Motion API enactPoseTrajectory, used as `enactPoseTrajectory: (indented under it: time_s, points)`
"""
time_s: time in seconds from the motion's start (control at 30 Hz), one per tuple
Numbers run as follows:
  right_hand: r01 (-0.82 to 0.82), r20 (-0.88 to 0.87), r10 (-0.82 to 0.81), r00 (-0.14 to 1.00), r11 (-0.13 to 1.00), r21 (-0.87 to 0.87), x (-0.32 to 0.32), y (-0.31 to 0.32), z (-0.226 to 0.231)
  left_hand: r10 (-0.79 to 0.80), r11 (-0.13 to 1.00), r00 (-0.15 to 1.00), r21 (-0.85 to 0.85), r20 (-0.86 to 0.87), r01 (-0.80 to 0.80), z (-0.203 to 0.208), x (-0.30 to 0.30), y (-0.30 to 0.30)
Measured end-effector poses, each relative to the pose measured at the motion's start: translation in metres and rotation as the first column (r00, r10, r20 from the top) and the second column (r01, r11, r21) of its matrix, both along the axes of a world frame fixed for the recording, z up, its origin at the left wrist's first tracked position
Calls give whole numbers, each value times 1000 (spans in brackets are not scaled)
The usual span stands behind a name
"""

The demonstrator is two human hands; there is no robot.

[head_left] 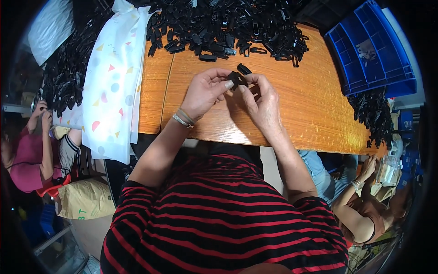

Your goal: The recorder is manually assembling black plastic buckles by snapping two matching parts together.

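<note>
My left hand (205, 90) and my right hand (262, 101) meet over the middle of the wooden table. Between their fingertips is a small black plastic part (235, 80), pinched from both sides. Its exact kind is hard to make out, as the fingers cover much of it. Just beyond my right fingertips shows another black plastic piece (244, 69), elongated and glossy; whether it touches the fingers I cannot tell. A large heap of similar black plastic pieces (223, 27) lies at the far side of the table.
A patterned white sheet (109, 86) hangs over the table's left side, with more black pieces (68, 77) beyond it. A blue plastic crate (374, 50) stands tilted at the far right, above another black pile (372, 114). People sit at left and right; a paper sack (86, 198) is lower left.
</note>
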State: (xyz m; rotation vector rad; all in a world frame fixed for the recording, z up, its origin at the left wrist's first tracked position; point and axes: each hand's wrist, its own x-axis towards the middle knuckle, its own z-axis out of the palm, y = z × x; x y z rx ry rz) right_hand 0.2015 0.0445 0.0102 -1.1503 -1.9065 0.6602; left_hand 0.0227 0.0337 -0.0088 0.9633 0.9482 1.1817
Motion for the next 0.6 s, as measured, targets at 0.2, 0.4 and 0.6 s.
enactPoseTrajectory:
  time_s: [0.2,0.4,0.6]
  points:
    - [-21,11,20,1000,997,71,-3,0,0,20,1000,1000,16,4,-20,2,5,-4]
    - [-21,54,14,998,992,125,-5,-3,-2,30,999,999,24,29,-31,-8,5,-7]
    - [-8,100,-10,995,983,183,-6,-8,0,56,996,998,61,33,-58,-9,10,-11]
